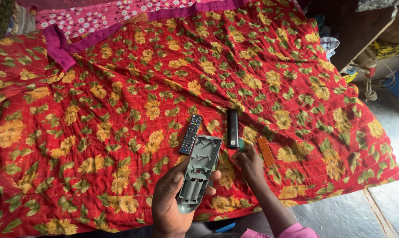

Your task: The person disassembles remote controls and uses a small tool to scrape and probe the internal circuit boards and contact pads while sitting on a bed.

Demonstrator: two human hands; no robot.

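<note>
Red cloth fills almost the whole frame. It is a big quilt [120,110] with yellow flowers and green leaves stitched all over it, and it has many folds. A purple edge [58,46] runs along its top left. Past that, at the upper left of the frame, lies a pink cloth with white flowers [89,17]. Grey floor [340,216] shows at the lower right.

Low in the middle of the frame, the person's left hand [168,205] holds a grey plastic shell [199,172]. It is the back half of a remote, turned open side up, with empty slots for batteries at its near end. The fingers wrap under it and the thumb presses on its left edge.

Just to the right, the right hand [250,165] reaches onto the quilt. Its fingertips are pressed together, pinching something small and greenish [241,145]. I cannot tell what it is.

Three smaller things lie on the quilt just above the hands. A black remote with buttons [190,134] lies on the left, near the top of the grey shell. A plain black remote-shaped piece [232,128] lies in the middle, just above the right fingertips. A thin orange-brown strip [265,150] lies to the right of that hand.
</note>
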